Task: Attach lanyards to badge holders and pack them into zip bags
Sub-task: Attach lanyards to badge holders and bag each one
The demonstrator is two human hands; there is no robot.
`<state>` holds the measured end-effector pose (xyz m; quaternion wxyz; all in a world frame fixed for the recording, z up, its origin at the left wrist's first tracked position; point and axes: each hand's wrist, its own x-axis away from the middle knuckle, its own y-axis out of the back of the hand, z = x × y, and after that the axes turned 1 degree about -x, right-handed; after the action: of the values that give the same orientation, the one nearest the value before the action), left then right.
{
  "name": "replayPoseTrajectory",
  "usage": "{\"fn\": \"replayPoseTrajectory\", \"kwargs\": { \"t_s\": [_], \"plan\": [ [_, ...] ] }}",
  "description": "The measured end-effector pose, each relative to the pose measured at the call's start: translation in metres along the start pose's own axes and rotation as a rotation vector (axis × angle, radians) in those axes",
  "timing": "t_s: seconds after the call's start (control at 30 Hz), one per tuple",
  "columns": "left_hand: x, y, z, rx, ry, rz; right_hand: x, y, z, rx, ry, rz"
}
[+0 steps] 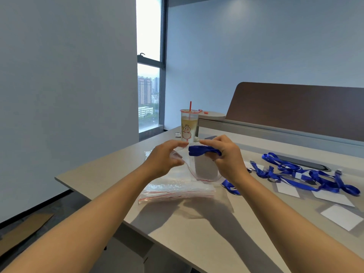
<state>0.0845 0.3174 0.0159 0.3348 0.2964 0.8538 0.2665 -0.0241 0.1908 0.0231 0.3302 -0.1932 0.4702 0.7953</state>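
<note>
Packing step, one set in hand. Landmark for all positions: the stack of spare zip bags (177, 191) lying flat near the table (197, 243) edge.

Left hand (164, 159), above the stack: fingers curled on the near lip of a clear zip bag (190, 164) with a red seal line. Probable reason: holding the mouth spread so the load can enter.

Right hand (226, 156), above and right of the stack: thumb and fingers clamped on a bunched blue lanyard (202, 150) and the top of a white badge holder (204, 168). The holder hangs behind the plastic; whether it is fully inside the bag I cannot tell. Bunching likely keeps loose strap from catching on the seal.

Both hands are raised off the table and close together, joined by the bag.

Right of the stack: tangle of unpacked blue lanyards (307, 174) clipped to badge holders, and loose white cards (341, 217) nearer the viewer. Probably placed there for right-hand pickup.

Behind the stack: drink cup (189, 125) with red straw.

Judgement: seal not yet closed; several sets remain.
</note>
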Motion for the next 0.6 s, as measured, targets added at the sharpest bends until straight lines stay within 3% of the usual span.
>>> {"fn": "replayPoseTrajectory", "kwargs": {
  "t_s": [0.33,0.6],
  "plan": [
    [-0.013,0.005,-0.013,0.192,0.027,-0.058,-0.004,0.01,0.0,-0.113,-0.077,0.061],
    [-0.016,0.007,-0.012,0.281,0.08,-0.099,-0.002,0.011,-0.009,-0.003,-0.103,0.195]
  ]
}}
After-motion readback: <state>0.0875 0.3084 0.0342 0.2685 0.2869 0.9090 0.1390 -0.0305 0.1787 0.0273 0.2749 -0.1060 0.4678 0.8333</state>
